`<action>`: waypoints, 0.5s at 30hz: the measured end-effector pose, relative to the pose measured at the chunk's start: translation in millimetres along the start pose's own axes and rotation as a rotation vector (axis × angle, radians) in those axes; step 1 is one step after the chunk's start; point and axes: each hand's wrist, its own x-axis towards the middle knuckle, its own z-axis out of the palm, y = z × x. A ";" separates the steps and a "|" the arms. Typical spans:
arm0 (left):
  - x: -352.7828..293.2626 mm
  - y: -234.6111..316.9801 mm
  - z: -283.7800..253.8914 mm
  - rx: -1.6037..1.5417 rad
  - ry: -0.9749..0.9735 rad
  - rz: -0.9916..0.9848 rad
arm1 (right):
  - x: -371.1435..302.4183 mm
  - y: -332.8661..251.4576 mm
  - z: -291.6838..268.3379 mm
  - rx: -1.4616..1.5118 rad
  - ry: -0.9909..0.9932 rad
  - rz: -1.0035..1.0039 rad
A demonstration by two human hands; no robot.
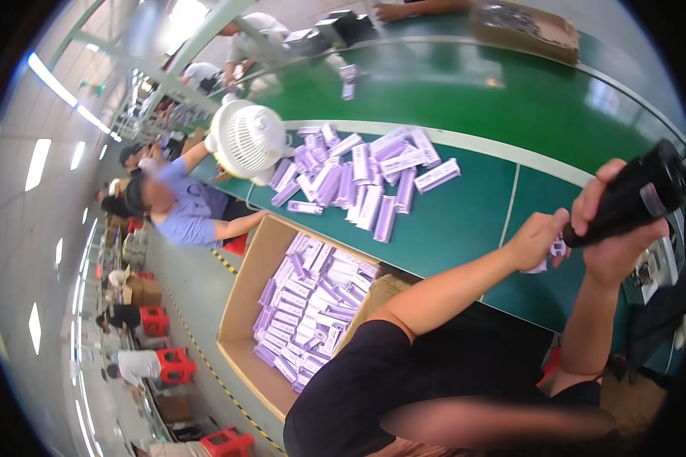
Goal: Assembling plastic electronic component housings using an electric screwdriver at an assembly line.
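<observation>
My right hand (pixel 621 247) is wrapped around a thick black electric screwdriver (pixel 625 199), held tilted above the right part of the bench. The tool's narrow end points down and left toward my left hand (pixel 540 240). My left hand is closed on a small lilac and white casing (pixel 559 248), mostly hidden by the fingers, close to the tool's tip. Left of my hands, a loose heap of lilac and white casings (pixel 370 175) lies on the green bench (pixel 465 221).
An open cardboard box (pixel 240 335) full of similar casings stands beside the bench. A white fan (pixel 249 137) is at the heap's left. Beyond runs a green conveyor (pixel 450 84) carrying one casing (pixel 348 82). A co-worker in blue (pixel 187 202) is at the left.
</observation>
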 end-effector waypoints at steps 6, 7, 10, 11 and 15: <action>8.6 1.8 12.6 -0.004 -0.023 0.048 | -0.1 -7.6 -5.9 -0.014 0.013 -0.024; 9.1 1.3 13.7 0.009 -0.019 0.060 | 0.5 -6.9 -8.1 -0.008 0.007 -0.027; 11.6 -1.7 15.8 0.041 -0.029 0.096 | 1.4 -4.6 -12.5 -0.010 0.015 -0.065; 11.6 -2.7 15.8 0.039 -0.030 0.095 | 1.5 -3.8 -10.4 -0.022 0.032 -0.092; 10.8 -3.8 9.9 0.046 -0.062 0.115 | 7.0 -2.3 -14.1 -0.014 -0.028 -0.070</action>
